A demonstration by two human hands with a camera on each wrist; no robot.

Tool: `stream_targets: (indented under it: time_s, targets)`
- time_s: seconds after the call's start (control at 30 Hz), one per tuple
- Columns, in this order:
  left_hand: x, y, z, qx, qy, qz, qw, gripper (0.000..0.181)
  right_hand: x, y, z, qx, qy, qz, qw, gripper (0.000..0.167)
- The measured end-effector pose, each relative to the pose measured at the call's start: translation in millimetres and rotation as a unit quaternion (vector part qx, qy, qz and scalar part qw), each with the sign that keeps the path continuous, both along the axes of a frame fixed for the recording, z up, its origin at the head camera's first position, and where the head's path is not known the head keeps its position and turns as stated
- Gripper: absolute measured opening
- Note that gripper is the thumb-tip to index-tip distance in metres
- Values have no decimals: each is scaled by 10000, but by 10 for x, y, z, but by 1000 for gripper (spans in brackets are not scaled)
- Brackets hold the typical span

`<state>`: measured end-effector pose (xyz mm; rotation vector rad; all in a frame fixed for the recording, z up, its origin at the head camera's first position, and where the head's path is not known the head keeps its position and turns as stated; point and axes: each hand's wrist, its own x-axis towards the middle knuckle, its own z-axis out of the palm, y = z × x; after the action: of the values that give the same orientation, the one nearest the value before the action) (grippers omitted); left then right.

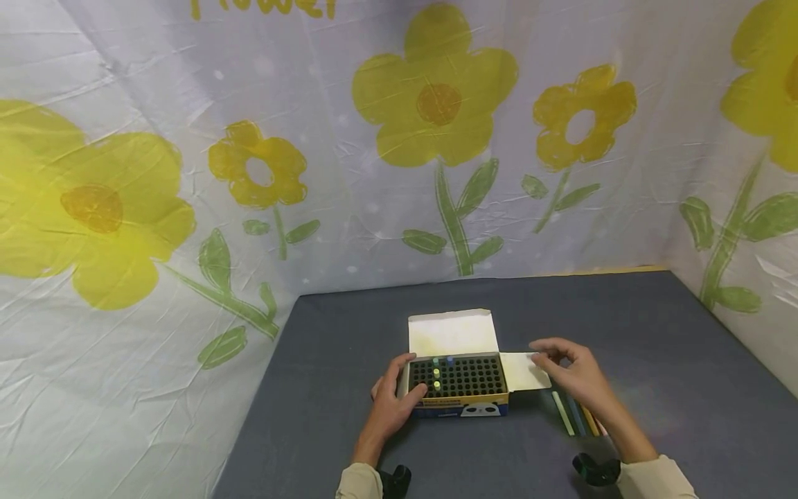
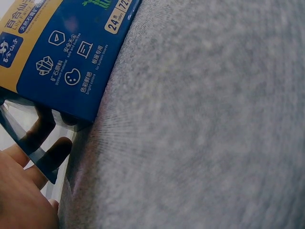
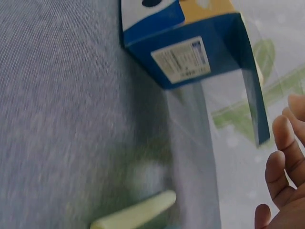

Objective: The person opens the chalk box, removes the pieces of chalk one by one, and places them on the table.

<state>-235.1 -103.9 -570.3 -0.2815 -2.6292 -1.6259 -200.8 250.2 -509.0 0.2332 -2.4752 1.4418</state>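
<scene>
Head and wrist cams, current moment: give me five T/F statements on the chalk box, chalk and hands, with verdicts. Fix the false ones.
1. The left hand grips the left end of the box. True.
2. The lid is closed. False: the lid is folded open at the back.
3. Loose chalk sticks lie on the table, to the right of the box. True.
4. The right hand holds a chalk stick. False: the right hand is at the right flap, with no chalk visible in it.
</scene>
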Motion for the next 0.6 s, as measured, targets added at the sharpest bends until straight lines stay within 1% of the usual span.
stream_targets:
  time_s: [0.23,0.4,0.5,0.6]
  targets:
    - [-1,0,-12,-31,13,-29,10000,57,-88,-173,-2,88,219,246,9994,19]
    - [-1,4,-12,-61,25,13,10000,57,-116,-297,20,59,264,394,9989,20]
    - [-3,5,-12,-48,41,21,10000,57,-125,-387,38,106,307,394,9987,21]
    - [-1,5,-8,-19,37,20,10000,58,-147,-489,39,270,458,363,9979,20]
